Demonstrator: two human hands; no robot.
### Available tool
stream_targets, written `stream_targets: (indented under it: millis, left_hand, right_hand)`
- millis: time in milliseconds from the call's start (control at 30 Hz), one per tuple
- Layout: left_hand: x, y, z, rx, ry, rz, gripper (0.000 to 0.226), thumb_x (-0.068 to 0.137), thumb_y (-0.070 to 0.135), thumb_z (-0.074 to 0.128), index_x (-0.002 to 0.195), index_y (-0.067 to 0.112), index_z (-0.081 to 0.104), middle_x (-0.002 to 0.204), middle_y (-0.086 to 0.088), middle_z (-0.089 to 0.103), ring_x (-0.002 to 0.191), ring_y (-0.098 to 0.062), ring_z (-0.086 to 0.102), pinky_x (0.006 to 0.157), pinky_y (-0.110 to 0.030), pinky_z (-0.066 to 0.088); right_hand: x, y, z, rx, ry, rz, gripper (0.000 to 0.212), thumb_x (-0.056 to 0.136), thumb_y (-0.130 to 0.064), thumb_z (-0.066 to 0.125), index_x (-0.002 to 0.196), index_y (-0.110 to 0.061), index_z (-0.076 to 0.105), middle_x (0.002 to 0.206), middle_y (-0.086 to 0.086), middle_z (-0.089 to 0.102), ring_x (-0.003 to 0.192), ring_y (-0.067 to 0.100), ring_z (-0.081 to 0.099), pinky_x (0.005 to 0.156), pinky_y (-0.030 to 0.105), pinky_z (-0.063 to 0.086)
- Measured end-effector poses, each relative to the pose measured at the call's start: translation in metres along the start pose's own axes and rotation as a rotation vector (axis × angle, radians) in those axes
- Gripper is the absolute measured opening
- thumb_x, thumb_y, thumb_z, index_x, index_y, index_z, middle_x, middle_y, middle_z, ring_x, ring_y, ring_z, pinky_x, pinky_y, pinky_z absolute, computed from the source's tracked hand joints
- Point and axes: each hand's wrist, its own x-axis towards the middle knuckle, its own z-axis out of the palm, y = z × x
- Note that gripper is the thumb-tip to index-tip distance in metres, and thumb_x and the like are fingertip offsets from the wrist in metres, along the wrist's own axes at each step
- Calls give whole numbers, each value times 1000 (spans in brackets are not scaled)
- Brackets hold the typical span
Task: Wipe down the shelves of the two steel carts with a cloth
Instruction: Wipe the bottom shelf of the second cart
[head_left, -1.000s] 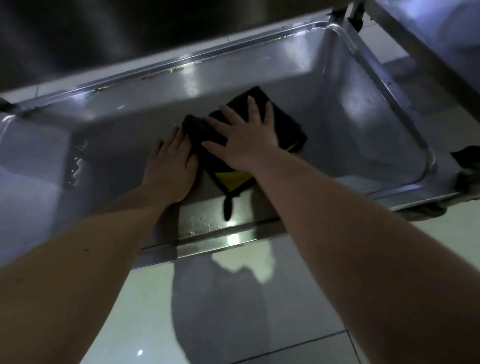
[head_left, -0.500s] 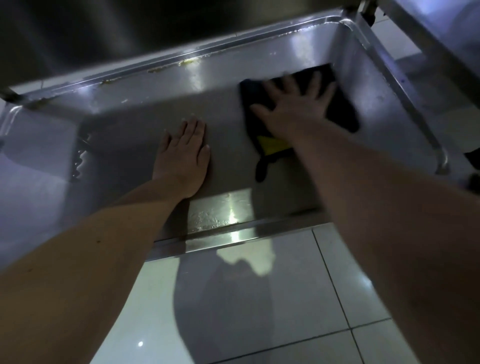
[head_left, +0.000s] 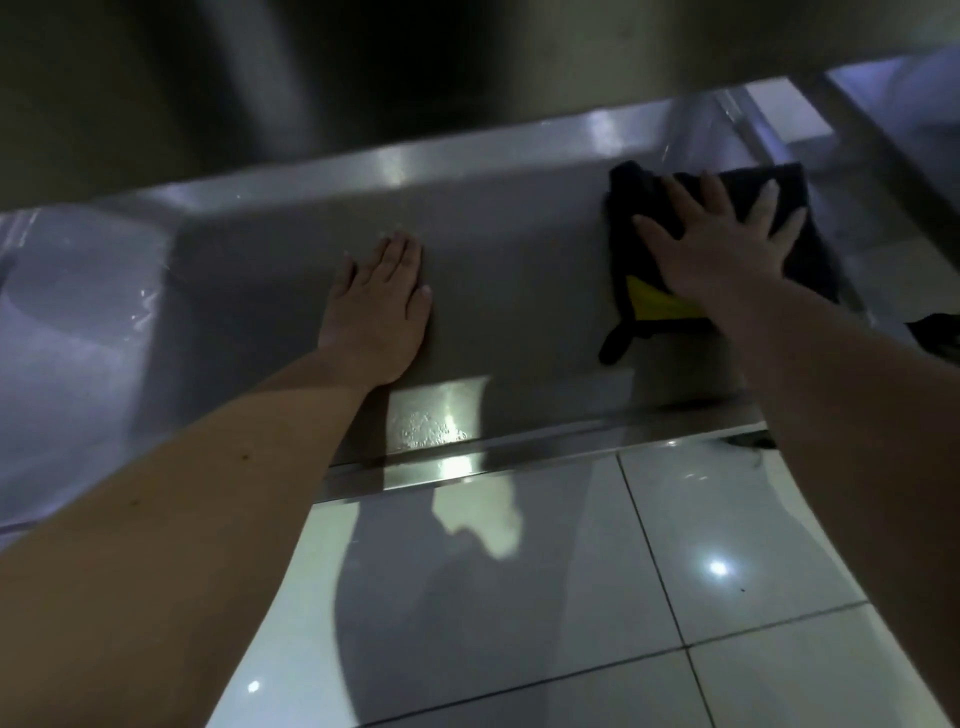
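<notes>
Dark cloth (head_left: 649, 197) in steel shelf (head_left: 519, 270) under right hand (head_left: 722, 244)

A dark cloth (head_left: 631, 260) with a yellow patch near its front edge and a short dark loop trailing forward is spread flat in the far right corner of a steel cart shelf (head_left: 519, 270). The shelf is formed as a shallow tray with raised rims; its grey surface is beaded with droplets by the front rim. A second steel cart (head_left: 893, 150), blurred, is seen just beside it at the right.
</notes>
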Motion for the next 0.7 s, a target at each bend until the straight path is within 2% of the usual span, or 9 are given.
stream_targets:
  millis: [67, 167, 267, 333, 433, 567, 633, 700]
  left_hand:
    - [0, 2, 0, -7, 1, -1, 56, 103, 33, 25, 154, 17, 11, 162, 1, 4, 148, -14, 1, 119, -40, 2]
    - [-2, 6, -5, -32, 5, -17, 56, 102, 31, 26, 154, 14, 13, 162, -3, 4, 149, -18, 0, 119, -44, 2]
    - [-8, 12, -19, -120, 76, 54, 53, 102, 24, 31, 152, 9, 18, 161, -9, 8, 149, -23, 1, 119, -47, 0]
    - [-17, 11, -31, -262, 122, 97, 51, 103, 20, 33, 151, 9, 21, 161, -10, 9, 148, -24, 2, 119, -43, 0]
    - [-44, -2, -43, -474, 141, 34, 49, 103, 18, 34, 151, 11, 23, 161, -9, 11, 148, -21, 2, 119, -34, 0]
    - [-93, -36, -50, -522, 124, -57, 48, 103, 17, 36, 151, 14, 25, 160, -6, 14, 148, -18, 2, 119, -30, -1]
    - [-115, -52, -51, -511, 147, -83, 49, 102, 14, 39, 150, 13, 28, 159, -8, 18, 148, -20, 4, 120, -32, 0]
    - [-131, -60, -51, -507, 143, -111, 50, 101, 13, 39, 150, 12, 30, 159, -9, 19, 148, -23, 4, 120, -36, 2]
  right_hand:
    - [-19, 11, 0, 4, -12, 42, 70, 85, -78, 8, 149, -51, 4, 163, -11, 2, 145, 45, -7, 111, 67, -6]
    - [-61, -11, 5, 10, -27, 55, 67, 87, -76, 7, 149, -52, -2, 163, -11, -3, 145, 46, -10, 111, 67, -7]
    - [-104, -55, 11, 1, -82, -50, 66, 88, -75, 5, 148, -51, -11, 162, -9, -12, 144, 47, -14, 110, 69, -9]
    - [-129, -88, 17, -6, -96, -143, 65, 88, -74, 3, 146, -51, -15, 161, -9, -18, 143, 47, -18, 108, 70, -11]
    - [-157, -137, 25, 25, -99, -210, 65, 89, -73, 5, 146, -50, -16, 161, -9, -20, 141, 48, -23, 106, 70, -15]
    - [-191, -206, 31, 11, -147, -267, 65, 90, -70, 6, 146, -48, -19, 159, -6, -26, 137, 52, -28, 99, 73, -18]
    - [-210, -242, 33, -28, -189, -306, 66, 92, -65, 13, 145, -47, -23, 157, -4, -31, 135, 54, -30, 96, 74, -20]
    - [-222, -265, 33, -65, -237, -364, 75, 93, -54, 28, 144, -46, -26, 155, -3, -36, 133, 55, -33, 94, 75, -21]
